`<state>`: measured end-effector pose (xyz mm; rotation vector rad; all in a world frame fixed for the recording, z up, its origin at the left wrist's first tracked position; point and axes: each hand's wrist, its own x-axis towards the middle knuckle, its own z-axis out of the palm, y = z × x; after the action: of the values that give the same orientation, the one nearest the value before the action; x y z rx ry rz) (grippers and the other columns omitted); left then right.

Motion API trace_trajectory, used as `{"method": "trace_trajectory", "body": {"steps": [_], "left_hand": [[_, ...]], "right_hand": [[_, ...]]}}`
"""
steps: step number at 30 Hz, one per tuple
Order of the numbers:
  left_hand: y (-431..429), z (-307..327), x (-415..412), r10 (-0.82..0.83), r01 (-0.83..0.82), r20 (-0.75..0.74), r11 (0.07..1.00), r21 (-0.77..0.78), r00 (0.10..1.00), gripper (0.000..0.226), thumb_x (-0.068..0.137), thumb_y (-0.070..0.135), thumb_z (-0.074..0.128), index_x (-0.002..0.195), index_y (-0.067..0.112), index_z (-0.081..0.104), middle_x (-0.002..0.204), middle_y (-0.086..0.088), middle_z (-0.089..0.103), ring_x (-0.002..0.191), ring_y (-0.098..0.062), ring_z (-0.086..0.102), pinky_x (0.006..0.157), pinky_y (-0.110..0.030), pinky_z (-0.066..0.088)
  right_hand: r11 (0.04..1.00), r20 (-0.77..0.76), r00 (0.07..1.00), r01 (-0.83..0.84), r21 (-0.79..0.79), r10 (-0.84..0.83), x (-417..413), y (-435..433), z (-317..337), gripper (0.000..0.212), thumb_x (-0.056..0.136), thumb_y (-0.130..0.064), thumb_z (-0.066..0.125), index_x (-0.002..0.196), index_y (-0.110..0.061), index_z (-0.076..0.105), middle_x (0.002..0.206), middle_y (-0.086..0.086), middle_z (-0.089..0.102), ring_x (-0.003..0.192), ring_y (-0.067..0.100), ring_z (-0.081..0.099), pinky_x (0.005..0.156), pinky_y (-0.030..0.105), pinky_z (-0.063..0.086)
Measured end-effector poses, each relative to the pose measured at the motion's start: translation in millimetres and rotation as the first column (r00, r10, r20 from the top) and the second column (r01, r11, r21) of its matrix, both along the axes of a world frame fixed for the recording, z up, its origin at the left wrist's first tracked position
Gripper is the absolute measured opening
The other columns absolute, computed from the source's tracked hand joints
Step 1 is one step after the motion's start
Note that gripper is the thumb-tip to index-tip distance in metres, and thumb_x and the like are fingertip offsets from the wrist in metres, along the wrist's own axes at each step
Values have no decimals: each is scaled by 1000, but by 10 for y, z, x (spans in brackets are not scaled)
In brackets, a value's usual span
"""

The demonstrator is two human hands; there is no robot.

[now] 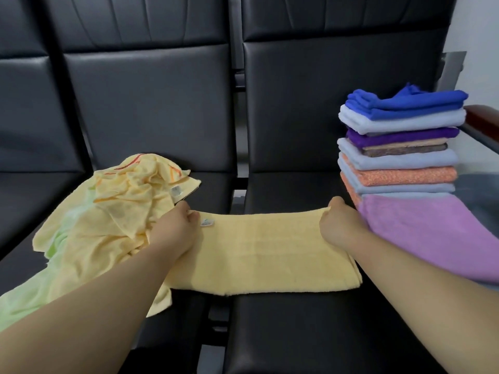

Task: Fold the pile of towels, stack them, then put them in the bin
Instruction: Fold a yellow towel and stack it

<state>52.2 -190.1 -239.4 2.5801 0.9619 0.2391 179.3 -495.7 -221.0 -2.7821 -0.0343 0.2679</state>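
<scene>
At centre frame the left hand [176, 225] and right hand [337, 225] each pinch a far corner of the pale yellow terry towel [259, 252], fingers curled over its edge, probably to square the fold across the black leatherette seats [297, 333]. Lower left lies a crumpled heap of thin yellow and green cloths [108, 211]. At right stands a neat stack of folded plush towels [399, 147] on a lilac one. No bin shows.

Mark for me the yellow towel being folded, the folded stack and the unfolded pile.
yellow towel [259, 252]: head view, middle of its flat top layer.
folded stack [399, 157]: head view, front edge of a light blue towel midway up.
unfolded pile [116, 211]: head view, crumpled pale yellow cloth at its middle.
</scene>
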Motion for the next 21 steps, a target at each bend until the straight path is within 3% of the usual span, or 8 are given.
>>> {"method": "trace_trajectory", "body": {"steps": [4, 6, 9, 11, 14, 17, 21], "left_hand": [[12, 57, -6, 42, -45, -72, 998, -44, 997, 34, 99, 45, 53, 114, 15, 48, 106, 0, 58, 97, -27, 57, 73, -37, 40], [30, 137, -41, 55, -63, -117, 996, -65, 992, 40, 95, 46, 59, 112, 12, 48, 105, -2, 59, 90, -23, 56, 68, -34, 40], [10, 245, -96, 38, -60, -256, 995, -81, 966, 32, 92, 42, 59, 104, 13, 55, 94, -2, 60, 78, -17, 56, 61, -31, 41], [-49, 294, -127, 7, -24, -370, 999, -42, 929, 34, 93, 42, 59, 110, 12, 61, 96, -1, 61, 89, -21, 61, 72, -31, 49], [-167, 357, -150, -11, 2, -413, 1000, -23, 911, 37, 99, 37, 56, 120, 7, 62, 116, -8, 63, 109, -27, 62, 88, -31, 50], [-242, 413, -154, -1, -29, -367, 997, -75, 930, 38, 99, 32, 56, 125, 5, 61, 113, -8, 62, 102, -27, 61, 83, -31, 47], [-414, 524, -87, 21, -76, -136, 908, -413, 990, 34, 94, 35, 65, 116, 9, 63, 106, -8, 68, 99, -28, 65, 95, -42, 53]], "right_hand": [[997, -51, 999, 12, 80, -8, -2, 40, 26, 43, 102, -21, 54, 140, -9, 36, 92, 4, 53, 76, 18, 54, 53, 30, 36], [996, -48, 999, -22, 85, 26, -68, 17, 88, 57, 99, -24, 60, 147, -14, 31, 113, 8, 56, 92, 22, 58, 60, 31, 44], [998, -2, 998, -62, -8, 62, -184, -34, 150, 68, 95, -33, 66, 150, -18, 29, 140, 14, 43, 125, 32, 49, 88, 37, 50], [994, -35, 996, -88, -67, 86, -266, -57, 169, 67, 95, -36, 65, 150, -17, 31, 144, 14, 39, 131, 33, 45, 92, 38, 47], [985, -113, 988, -123, -122, 110, -368, -104, 184, 69, 96, -39, 60, 153, -14, 29, 145, 14, 39, 128, 32, 49, 87, 36, 49], [993, -183, 981, -86, -83, 70, -407, -163, 173, 73, 94, -36, 58, 155, -11, 26, 142, 16, 44, 116, 29, 56, 76, 34, 49], [998, -215, 977, 14, 64, 0, -414, -231, 122, 68, 93, -30, 58, 151, -9, 30, 134, 13, 49, 106, 27, 58, 71, 34, 51]]}}
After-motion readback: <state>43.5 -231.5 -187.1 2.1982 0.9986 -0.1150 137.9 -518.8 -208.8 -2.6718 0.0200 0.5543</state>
